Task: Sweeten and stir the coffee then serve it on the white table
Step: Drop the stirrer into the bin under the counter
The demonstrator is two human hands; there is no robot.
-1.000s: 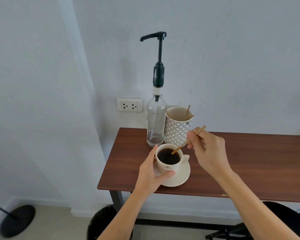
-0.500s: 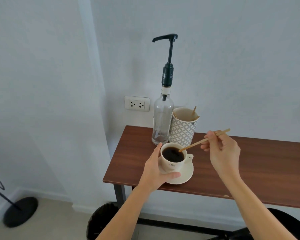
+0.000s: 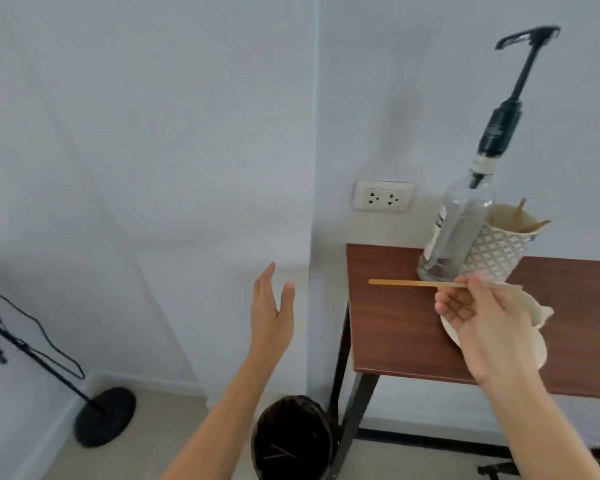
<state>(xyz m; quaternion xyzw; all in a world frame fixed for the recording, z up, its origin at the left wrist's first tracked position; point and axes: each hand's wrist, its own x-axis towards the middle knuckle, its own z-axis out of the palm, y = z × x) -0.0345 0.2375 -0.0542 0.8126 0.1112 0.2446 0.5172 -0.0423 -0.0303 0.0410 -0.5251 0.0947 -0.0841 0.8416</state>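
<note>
My right hand [image 3: 485,327] pinches a wooden stir stick [image 3: 416,283], which lies level and points left over the brown table [image 3: 395,327]. That hand hides most of the white coffee cup [image 3: 537,311] and its saucer [image 3: 449,329]; the coffee itself is out of sight. My left hand [image 3: 272,315] hangs open in the air left of the table, off the cup, with nothing in it. Behind stands a clear syrup bottle [image 3: 461,230] with a black pump [image 3: 499,129].
A patterned cup [image 3: 499,247] with more wooden sticks stands beside the bottle. A dark waste bin [image 3: 291,438] with used sticks sits on the floor below the table's left end. A black stand base [image 3: 104,415] with cables is at the left. A wall socket [image 3: 383,195] is behind.
My right hand lifted the stick out of the coffee and swung it left. My left hand let go of the cup and moved left off the table. The view turned left.
</note>
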